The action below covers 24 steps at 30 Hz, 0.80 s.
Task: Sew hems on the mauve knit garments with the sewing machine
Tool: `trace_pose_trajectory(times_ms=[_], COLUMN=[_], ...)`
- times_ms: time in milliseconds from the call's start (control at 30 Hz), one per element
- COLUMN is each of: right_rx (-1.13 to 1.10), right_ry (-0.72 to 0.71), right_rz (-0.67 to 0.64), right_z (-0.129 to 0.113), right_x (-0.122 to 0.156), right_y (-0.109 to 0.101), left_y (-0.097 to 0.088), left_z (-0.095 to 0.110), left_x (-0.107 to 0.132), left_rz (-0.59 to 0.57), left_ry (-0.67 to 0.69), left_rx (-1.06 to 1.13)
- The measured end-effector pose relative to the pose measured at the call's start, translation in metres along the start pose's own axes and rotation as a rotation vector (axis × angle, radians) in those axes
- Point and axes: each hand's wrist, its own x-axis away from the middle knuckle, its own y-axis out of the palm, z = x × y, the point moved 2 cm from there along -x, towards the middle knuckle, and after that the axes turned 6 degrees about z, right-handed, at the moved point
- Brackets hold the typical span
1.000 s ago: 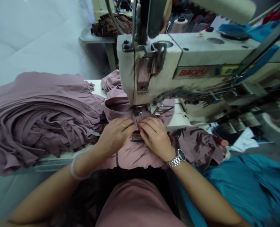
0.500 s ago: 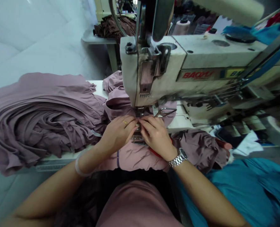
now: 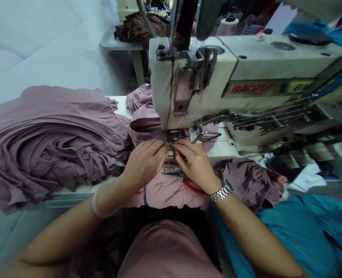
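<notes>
My left hand (image 3: 143,162), with a gold ring, and my right hand (image 3: 195,164), with a metal wristwatch, meet fingertip to fingertip just under the presser foot (image 3: 172,137) of a cream industrial sewing machine (image 3: 246,77). Both hands have their fingers bent and pinch the mauve fabric piece (image 3: 165,191) that lies over the machine bed and hangs toward my lap. A red-handled thread snip (image 3: 192,186) lies under my right palm; whether the hand holds it is unclear.
A thick stack of mauve garments (image 3: 49,139) fills the table to the left. Teal cloth (image 3: 304,227) lies at the lower right. A brown fabric heap (image 3: 142,27) sits on a far table, and a thread cone (image 3: 227,25) stands behind the machine.
Both hands have slid a little forward, closer under the presser foot, and the red snip handle now shows beneath my right palm. The view has shifted slightly nearer the machine.
</notes>
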Motion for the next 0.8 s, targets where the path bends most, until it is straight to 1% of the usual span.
trace_pose_trajectory(times_ms=[200,333,400,467,533,600,633,667,700,767,800], right_rx=[0.000,0.100,0.171,0.222,0.240,0.223,0.206,0.188,0.175,0.178,0.184], right_ry=[-0.011,-0.054,-0.102,-0.177,-0.272,-0.349,-0.371,-0.379,-0.372,-0.339,-0.319], right_rz=[0.010,-0.016,-0.045,-0.065,-0.059,-0.054,-0.059,-0.069,-0.076,-0.051,-0.038], right_z=[-0.002,-0.008,-0.011,-0.012,-0.010,-0.004,0.001,0.007,0.014,0.031,0.040], right_x=[0.002,0.002,0.003,0.004,0.006,0.009,0.010,0.011,0.010,0.005,0.000], right_y=[-0.002,-0.003,-0.002,0.000,0.000,-0.003,-0.006,-0.010,-0.014,-0.023,-0.027], left_y=[0.003,0.005,0.006,0.008,0.007,0.002,-0.002,-0.009,-0.016,-0.031,-0.037], left_z=[0.004,0.004,0.005,0.008,0.010,0.004,-0.004,-0.017,-0.035,-0.083,-0.109], left_x=[-0.002,-0.001,0.000,0.001,0.000,-0.004,-0.006,-0.008,-0.010,-0.012,-0.012], left_rz=[-0.014,0.015,0.022,0.001,-0.037,-0.093,-0.116,-0.130,-0.140,-0.150,-0.194], left_ry=[0.013,0.034,0.038,0.039,0.034,0.029,0.023,0.007,-0.018,-0.087,-0.100], left_rx=[-0.070,-0.075,-0.073,-0.061,-0.027,0.033,0.073,0.112,0.145,0.164,0.135])
